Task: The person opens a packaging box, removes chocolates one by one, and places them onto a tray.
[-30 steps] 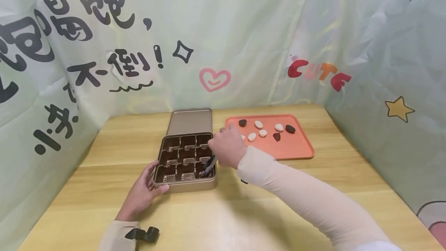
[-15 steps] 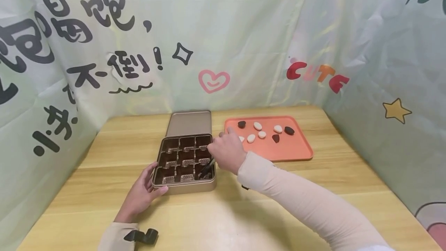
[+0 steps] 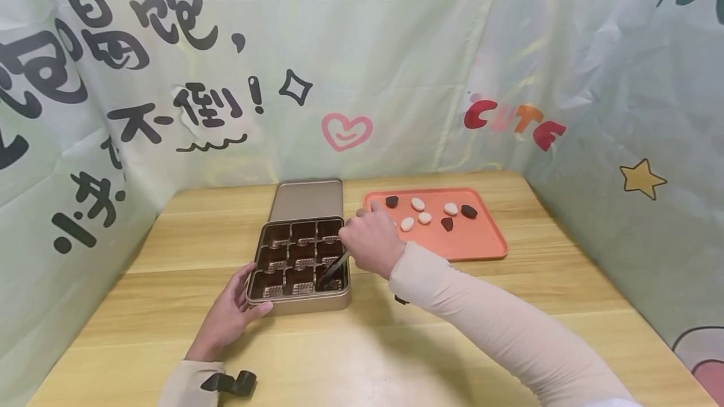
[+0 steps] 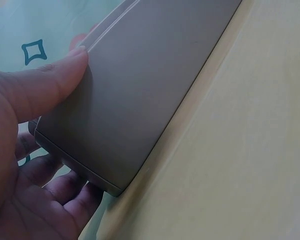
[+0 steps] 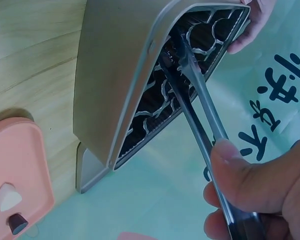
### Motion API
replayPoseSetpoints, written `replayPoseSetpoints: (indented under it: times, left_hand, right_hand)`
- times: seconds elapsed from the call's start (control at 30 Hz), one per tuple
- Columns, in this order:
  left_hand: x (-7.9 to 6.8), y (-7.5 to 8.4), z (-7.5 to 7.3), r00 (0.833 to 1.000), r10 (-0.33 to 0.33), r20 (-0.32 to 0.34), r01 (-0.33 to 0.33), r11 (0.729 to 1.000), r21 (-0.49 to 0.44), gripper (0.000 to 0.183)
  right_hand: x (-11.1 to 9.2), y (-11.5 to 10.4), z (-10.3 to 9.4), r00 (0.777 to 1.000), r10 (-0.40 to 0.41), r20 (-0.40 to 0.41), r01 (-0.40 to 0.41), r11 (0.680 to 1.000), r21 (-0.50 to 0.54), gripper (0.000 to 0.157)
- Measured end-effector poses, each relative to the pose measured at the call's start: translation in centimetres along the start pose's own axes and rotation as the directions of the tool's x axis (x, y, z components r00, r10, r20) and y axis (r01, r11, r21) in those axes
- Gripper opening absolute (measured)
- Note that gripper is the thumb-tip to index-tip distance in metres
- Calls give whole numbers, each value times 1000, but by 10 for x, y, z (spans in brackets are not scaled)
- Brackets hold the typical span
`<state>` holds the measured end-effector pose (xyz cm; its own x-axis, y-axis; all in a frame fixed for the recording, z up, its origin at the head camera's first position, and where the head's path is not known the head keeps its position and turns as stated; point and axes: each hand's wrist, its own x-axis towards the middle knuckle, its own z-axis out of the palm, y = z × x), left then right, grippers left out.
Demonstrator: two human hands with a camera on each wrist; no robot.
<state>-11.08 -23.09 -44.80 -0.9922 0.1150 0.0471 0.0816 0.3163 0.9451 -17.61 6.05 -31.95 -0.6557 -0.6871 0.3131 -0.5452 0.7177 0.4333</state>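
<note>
A bronze-coloured metal tin (image 3: pixel 311 305) with a dark divider of several square compartments sits on the table. My left hand (image 3: pixel 229 316) grips its near left corner, thumb on the front wall and fingers along the left side; the left wrist view shows this thumb (image 4: pixel 65 75) pressed to the metal. With my right hand (image 3: pixel 373 237) I hold metal tongs (image 5: pixel 208 107) by the handle end, thumb on one arm. They slant down into the near right compartment. Their tips are in shadow there, so I cannot tell whether they pinch anything.
A coral tray (image 3: pixel 435 248) to the right bears several white pieces (image 3: pixel 418 204) and dark brown pieces (image 3: pixel 469 211). The tin's flat lid (image 3: pixel 308 200) lies behind the tin. A printed cloth (image 3: pixel 407 68) stands around the table's back and sides.
The tongs' tips have shifted slightly left within the same compartment, and their arms look closer together. My left hand and the tin have stayed in place.
</note>
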Motion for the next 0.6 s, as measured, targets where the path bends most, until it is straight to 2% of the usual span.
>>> replayPoseSetpoints:
  times: [0.4, 0.6]
  left_hand:
    - [-1, 1, 0, 1000, 0, 2, 0, 1000, -2, 95]
    - [-1, 1, 0, 1000, 1, 0, -1, 1000, 0, 95]
  right_hand:
    - [-1, 6, -5, 996, 10, -90, -9, 1000, 9, 34]
    - [-1, 10, -11, 998, 25, -57, -24, 1000, 17, 30]
